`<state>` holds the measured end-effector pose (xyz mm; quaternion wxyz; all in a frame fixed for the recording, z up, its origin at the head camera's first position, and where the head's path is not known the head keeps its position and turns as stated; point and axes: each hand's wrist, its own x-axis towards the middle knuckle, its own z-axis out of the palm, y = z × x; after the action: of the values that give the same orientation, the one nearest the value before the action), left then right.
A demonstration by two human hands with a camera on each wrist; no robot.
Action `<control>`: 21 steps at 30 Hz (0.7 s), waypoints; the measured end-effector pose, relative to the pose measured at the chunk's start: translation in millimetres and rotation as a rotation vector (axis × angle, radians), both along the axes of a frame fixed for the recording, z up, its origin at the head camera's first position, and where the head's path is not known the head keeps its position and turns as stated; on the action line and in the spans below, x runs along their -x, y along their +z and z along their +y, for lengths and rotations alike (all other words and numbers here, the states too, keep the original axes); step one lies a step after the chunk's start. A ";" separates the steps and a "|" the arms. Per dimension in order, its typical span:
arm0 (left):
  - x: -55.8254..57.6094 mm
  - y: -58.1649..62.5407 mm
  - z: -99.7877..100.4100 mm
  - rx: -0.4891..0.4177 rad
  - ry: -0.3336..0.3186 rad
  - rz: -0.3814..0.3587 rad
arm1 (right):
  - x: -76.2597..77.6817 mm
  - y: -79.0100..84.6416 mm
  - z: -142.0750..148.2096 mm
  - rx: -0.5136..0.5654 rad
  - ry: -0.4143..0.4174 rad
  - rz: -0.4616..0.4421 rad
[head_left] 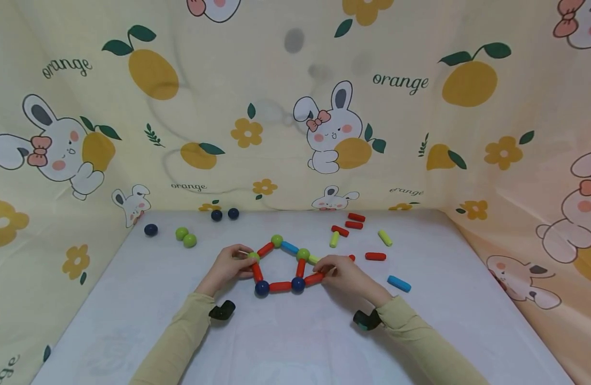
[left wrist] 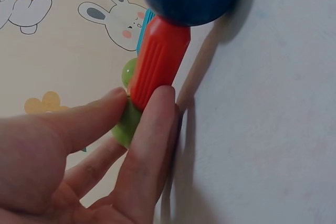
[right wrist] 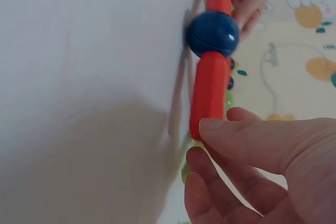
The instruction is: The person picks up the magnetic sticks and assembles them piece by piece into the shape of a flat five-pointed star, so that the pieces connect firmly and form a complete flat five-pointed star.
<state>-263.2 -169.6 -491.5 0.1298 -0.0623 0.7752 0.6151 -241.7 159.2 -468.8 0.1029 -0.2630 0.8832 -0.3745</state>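
A five-sided frame of plastic rods and balls lies between my hands in the head view. Its near side is a red rod (head_left: 280,287) linking two dark blue balls (head_left: 262,289); green balls (head_left: 277,240) mark the other corners, and a blue rod (head_left: 289,247) runs along the back. My left hand (head_left: 230,264) pinches the left green corner ball (left wrist: 126,127) where a red rod (left wrist: 160,59) joins it. With thumb and fingers, my right hand (head_left: 350,275) pinches the free end of another red rod (right wrist: 209,93) reaching right from a dark blue ball (right wrist: 212,34). A yellow-green rod (head_left: 313,260) runs partly behind that hand.
Loose red rods (head_left: 354,225), yellow-green rods (head_left: 385,238) and a blue rod (head_left: 399,284) lie on the white table (head_left: 295,342) to the right. Spare dark blue balls (head_left: 151,230) and green balls (head_left: 189,240) sit at the back left. A patterned cloth (head_left: 276,160) closes off the back and sides.
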 end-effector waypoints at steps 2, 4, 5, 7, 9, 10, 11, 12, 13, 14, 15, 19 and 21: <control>0.3 0.9 -0.7 0.006 -0.013 0.002 | -1.1 2.6 4.3 0.012 -0.025 -0.008; 0.2 2.8 -2.0 0.023 -0.031 0.002 | -3.1 3.8 9.3 0.030 -0.050 -0.018; 0.2 4.0 -3.0 0.033 -0.043 0.002 | -4.7 4.1 11.8 0.037 -0.060 -0.031; 0.3 7.5 -5.0 0.067 -0.074 0.011 | -9.1 3.3 16.2 0.059 -0.066 -0.072; 1.0 12.0 -6.6 0.103 -0.105 0.015 | -14.3 1.1 18.7 0.092 -0.046 -0.133; 1.8 14.5 -7.1 0.126 -0.121 0.019 | -17.0 -0.5 19.0 0.110 -0.030 -0.169; 3.0 17.3 -7.3 0.147 -0.138 0.025 | -19.6 -2.1 18.6 0.132 -0.012 -0.212; 4.3 20.1 -7.4 0.183 -0.156 0.037 | -22.0 -3.9 17.3 0.156 0.010 -0.252; 6.1 22.6 -7.0 0.219 -0.167 0.043 | -24.4 -5.3 15.5 0.180 0.031 -0.293; 8.1 24.8 -6.5 0.252 -0.174 0.045 | -26.6 -6.6 13.0 0.201 0.050 -0.334; 10.3 26.8 -5.7 0.284 -0.180 0.046 | -28.6 -7.6 10.1 0.220 0.069 -0.369; 19.0 31.0 -1.0 0.372 -0.196 0.028 | -35.2 -11.2 -2.9 0.276 0.122 -0.467; 21.8 32.0 1.9 0.374 -0.200 0.017 | -37.3 -12.2 -9.2 0.291 0.134 -0.489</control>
<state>-285.1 -167.7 -459.5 0.1699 -0.0028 0.8793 0.4450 -204.4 150.0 -481.0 0.2982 -0.2347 0.7498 -0.5420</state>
